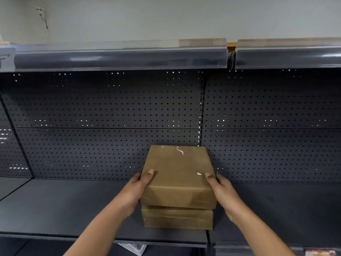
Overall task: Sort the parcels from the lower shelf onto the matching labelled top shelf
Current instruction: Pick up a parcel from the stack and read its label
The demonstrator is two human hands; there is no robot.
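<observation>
A brown paper-wrapped parcel (178,174) sits on top of a second brown parcel (177,218) on the dark lower shelf (64,206). My left hand (137,189) grips the top parcel's left side, thumb on its upper face. My right hand (222,191) grips its right side the same way. The top parcel is slightly tilted and offset from the one beneath. The top shelf (120,58) runs across above with a clear label strip; a white label (6,59) with handwriting shows at its far left, partly cut off.
A dark pegboard back panel (110,117) stands behind the shelf. A vertical upright (201,111) divides two shelf bays. A second top shelf section (287,54) lies to the right. A white basket (132,248) shows below the shelf's front edge.
</observation>
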